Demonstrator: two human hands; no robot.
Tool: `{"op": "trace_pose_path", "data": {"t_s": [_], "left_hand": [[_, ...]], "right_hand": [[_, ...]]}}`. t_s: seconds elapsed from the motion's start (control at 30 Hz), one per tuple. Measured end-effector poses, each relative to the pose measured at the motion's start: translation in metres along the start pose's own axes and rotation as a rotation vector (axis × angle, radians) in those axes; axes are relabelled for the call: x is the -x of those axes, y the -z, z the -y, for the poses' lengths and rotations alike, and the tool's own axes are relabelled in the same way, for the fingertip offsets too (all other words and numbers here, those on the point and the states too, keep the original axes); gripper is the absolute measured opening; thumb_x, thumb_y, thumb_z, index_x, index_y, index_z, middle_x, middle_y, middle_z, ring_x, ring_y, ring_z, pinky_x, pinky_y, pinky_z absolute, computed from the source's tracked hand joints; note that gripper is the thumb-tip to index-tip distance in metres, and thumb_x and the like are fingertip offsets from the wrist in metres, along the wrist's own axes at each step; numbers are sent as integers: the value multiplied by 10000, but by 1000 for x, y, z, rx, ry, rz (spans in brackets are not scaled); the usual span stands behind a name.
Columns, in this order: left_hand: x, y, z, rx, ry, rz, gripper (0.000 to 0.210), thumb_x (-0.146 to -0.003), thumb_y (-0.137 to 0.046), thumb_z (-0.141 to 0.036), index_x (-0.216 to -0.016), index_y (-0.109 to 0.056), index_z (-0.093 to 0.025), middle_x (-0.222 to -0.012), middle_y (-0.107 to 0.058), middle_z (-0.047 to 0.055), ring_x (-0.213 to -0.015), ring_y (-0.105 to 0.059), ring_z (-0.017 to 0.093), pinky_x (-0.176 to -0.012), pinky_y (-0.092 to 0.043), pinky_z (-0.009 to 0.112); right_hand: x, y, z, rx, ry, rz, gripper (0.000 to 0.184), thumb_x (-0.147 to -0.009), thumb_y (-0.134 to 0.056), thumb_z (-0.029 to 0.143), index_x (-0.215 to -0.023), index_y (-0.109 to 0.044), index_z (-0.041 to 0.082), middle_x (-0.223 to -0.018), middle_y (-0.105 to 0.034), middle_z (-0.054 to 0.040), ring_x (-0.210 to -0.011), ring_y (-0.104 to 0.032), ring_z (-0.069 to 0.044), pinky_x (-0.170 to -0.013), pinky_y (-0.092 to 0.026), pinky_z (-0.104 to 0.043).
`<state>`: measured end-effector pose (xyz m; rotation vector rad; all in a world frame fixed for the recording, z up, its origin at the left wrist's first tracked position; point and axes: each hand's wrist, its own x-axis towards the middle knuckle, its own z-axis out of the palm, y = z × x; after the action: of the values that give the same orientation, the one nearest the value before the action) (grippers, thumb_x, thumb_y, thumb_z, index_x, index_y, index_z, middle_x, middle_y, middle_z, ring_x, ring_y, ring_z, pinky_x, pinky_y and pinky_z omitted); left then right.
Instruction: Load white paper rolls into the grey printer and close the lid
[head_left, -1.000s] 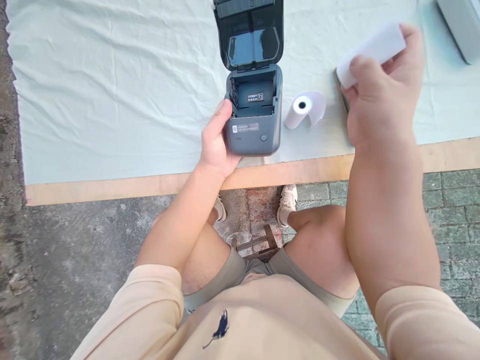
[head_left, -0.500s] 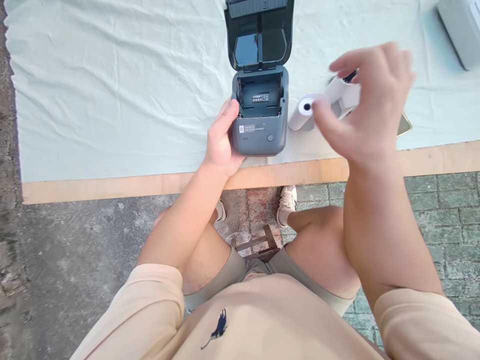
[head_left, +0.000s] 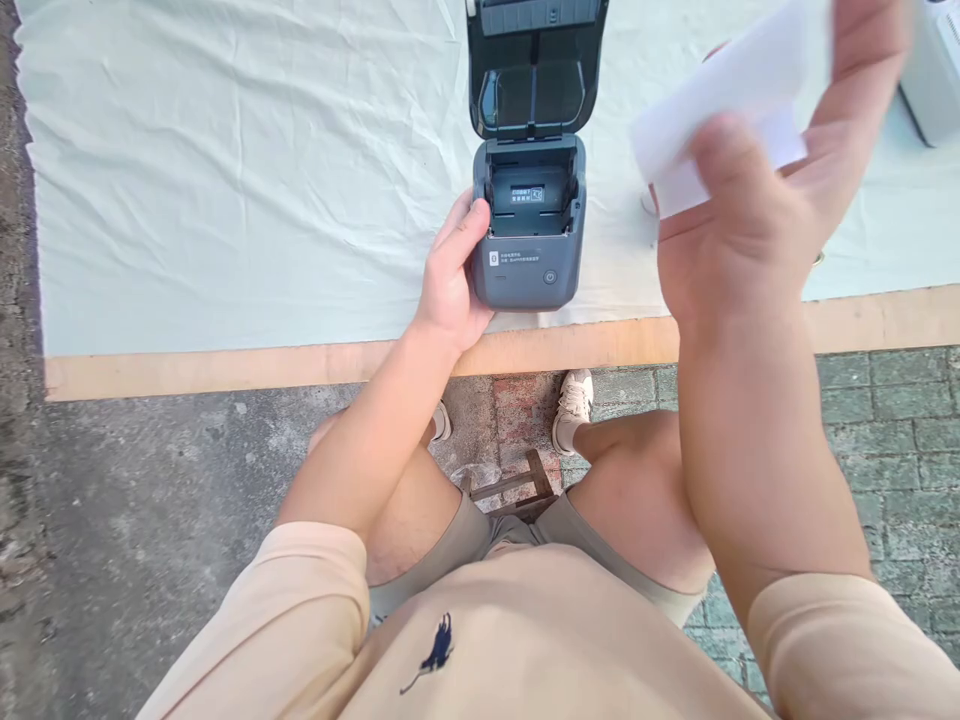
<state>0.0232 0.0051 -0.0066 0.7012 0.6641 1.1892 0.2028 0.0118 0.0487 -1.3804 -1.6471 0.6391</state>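
Observation:
A dark grey label printer (head_left: pixel 529 262) has its lid (head_left: pixel 536 95) swung up and its paper bay bare, with a printed sticker on the floor inside. My left hand (head_left: pixel 452 275) grips the printer's left side, thumb on the front rim. Up to the right, my right hand (head_left: pixel 757 235) holds a white paper roll (head_left: pixel 724 95), with the thumb pressed across it and some paper hanging loose. Motion blurs the roll and the fingers behind it. Things on the cloth beneath this hand are mostly hidden.
A pale cloth (head_left: pixel 300 180) covers the table, whose wooden edge (head_left: pixel 360 362) runs along the front. At the top right stands a white device (head_left: pixel 934 85). A wooden stool (head_left: pixel 536 480) shows between my legs.
My right hand has taken up a white paper roll from the cloth and turned over, palm upward. The printer, in my left hand, has shifted slightly right.

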Motion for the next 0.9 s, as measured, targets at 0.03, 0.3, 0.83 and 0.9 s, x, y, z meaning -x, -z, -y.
{"op": "trace_pose_path", "data": {"t_s": [0.03, 0.3, 0.83, 0.9], "left_hand": [[0, -1, 0, -5, 1, 0, 297, -874, -458, -446, -1032, -629, -261, -1118, -698, 23, -1116, -642, 224, -1036, -501, 392], [5, -11, -1, -61, -65, -73, 164, -880, -503, -323, -1004, -595, -268, -914, -668, -14, -1151, -626, 184, -1005, -506, 312], [8, -12, -2, -46, -39, -63, 156, -902, -474, -299, -1015, -569, -250, -937, -668, -17, -1269, -563, 180, -1059, -490, 336], [8, -11, -2, -7, -48, -67, 165, -895, -472, -316, -987, -582, -234, -936, -666, -4, -1297, -536, 200, -1061, -483, 348]], "right_hand": [[-2, -3, 4, -139, -78, -11, 455, -869, -236, 389, -1295, -220, 231, -1454, -313, -112, -1202, -514, -218, -893, -479, -409], [-2, -22, 26, 325, 277, 111, 272, -733, -541, 157, -980, -554, 271, -1012, -646, 39, -980, -611, -187, -898, -424, -404], [-3, -22, 19, 459, 200, 273, 68, -822, -567, 301, -772, -597, 265, -1049, -690, 39, -1095, -575, -230, -959, -312, -499], [-2, -23, 18, 466, 215, 254, 134, -840, -563, 349, -751, -614, 262, -974, -697, 16, -1070, -571, -232, -955, -317, -487]]}}
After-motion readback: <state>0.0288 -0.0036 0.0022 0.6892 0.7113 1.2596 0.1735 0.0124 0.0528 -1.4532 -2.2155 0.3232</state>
